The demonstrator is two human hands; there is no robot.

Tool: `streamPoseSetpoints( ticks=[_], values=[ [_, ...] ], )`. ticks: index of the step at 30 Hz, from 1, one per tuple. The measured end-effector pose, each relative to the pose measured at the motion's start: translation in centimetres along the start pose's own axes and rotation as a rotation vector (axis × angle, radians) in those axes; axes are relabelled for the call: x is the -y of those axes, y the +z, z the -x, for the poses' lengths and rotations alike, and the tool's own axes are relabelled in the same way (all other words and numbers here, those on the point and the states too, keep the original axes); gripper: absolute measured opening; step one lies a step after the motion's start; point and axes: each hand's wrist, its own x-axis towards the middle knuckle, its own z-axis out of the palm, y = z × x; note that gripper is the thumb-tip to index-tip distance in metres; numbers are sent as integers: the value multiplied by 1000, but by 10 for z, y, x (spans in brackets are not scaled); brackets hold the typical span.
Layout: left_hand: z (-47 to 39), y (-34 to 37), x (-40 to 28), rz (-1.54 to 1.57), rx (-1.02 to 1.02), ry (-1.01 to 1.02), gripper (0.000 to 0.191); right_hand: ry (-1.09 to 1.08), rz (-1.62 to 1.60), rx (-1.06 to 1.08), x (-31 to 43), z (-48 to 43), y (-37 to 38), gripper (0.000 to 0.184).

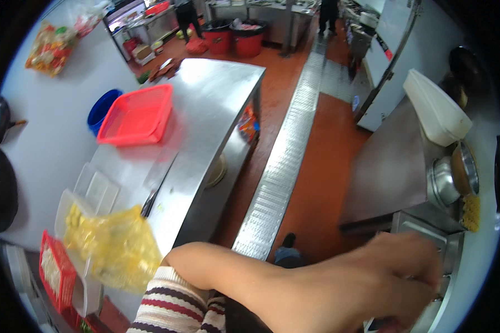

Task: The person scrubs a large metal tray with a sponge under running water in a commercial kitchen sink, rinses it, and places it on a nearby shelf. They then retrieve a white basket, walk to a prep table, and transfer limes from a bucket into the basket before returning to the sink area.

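Observation:
My left hand (396, 274) reaches across to the lower right, its bare forearm coming out of a striped knit sleeve. It is blurred with its fingers curled, near the steel fixture at the right; whether it holds anything cannot be made out. A small dark object shows partly below it. My right hand is out of view. On the steel table (208, 100) at the left lie a knife with a black handle (149, 204), a red plastic basket (137, 116) and a yellow plastic bag (116, 245), the bag partly over a clear plastic container (62, 220).
A blue bucket (102, 110) stands behind the basket. Metal bowls (443, 179) and a long white plastic container (437, 108) sit on the right counter (383, 170). A metal grating strip (291, 141) runs along the red floor. Two people stand far ahead, near red bins (248, 39).

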Motion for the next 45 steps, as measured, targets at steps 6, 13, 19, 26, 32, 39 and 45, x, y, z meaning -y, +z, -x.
streamPoseSetpoints(
  ticks=[6, 13, 19, 26, 32, 39, 45],
  values=[
    [-58, -168, 170, -533, 108, -440, 21, -199, 120, 129, 82, -123, -93, 34],
    [97, -345, 277, -1445, -162, -1302, 53, -87, -569, 101, 339, -226, -211, 48],
    [140, -393, 284, -1431, 23, -1980, 42, -301, 27, -117, 513, -344, -234, 31],
    [45, -536, 376, -1312, -79, -1827, 39, -376, 55, -115, 656, -475, -255, 32],
    [-124, -686, 478, -1268, 15, -1474, 37, -559, 751, -68, 683, -574, -322, 20],
    [-173, -823, 542, -1374, -167, -1567, 37, -280, 602, 128, 873, -703, -347, 11],
    [-168, -897, 531, -1142, -469, -1753, 39, -251, 386, 253, 1079, -816, -353, 16]
  ],
)
